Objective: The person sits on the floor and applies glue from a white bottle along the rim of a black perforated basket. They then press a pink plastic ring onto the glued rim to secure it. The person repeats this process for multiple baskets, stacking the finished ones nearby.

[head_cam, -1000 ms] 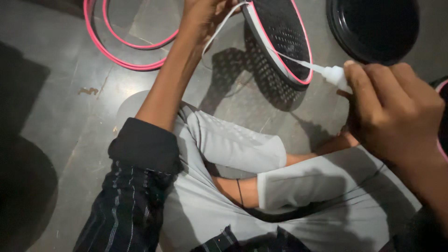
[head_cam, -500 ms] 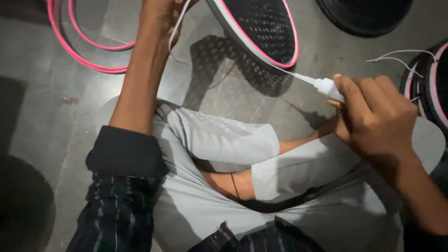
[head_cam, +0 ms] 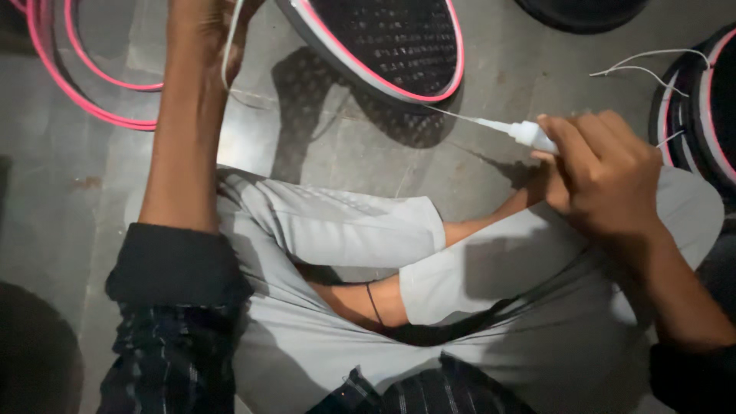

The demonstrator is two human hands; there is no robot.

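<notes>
My right hand grips a small white glue bottle with a long thin nozzle whose tip reaches the lower rim of a round black perforated panel edged with a pink strip. My left hand is at the top edge, mostly cut off, holding a thin white wire beside the panel's left rim. The panel is tilted up off the grey floor. My crossed legs in light grey trousers lie below both hands.
Pink hoops lie on the floor at upper left. More black round panels with pink rims and loose white wires sit at the right edge, and another dark disc at the top.
The view has shifted so the hands and panel sit higher in frame. My right hand with the glue bottle stays at the panel's lower rim; my left hand has moved up to the frame's edge.
</notes>
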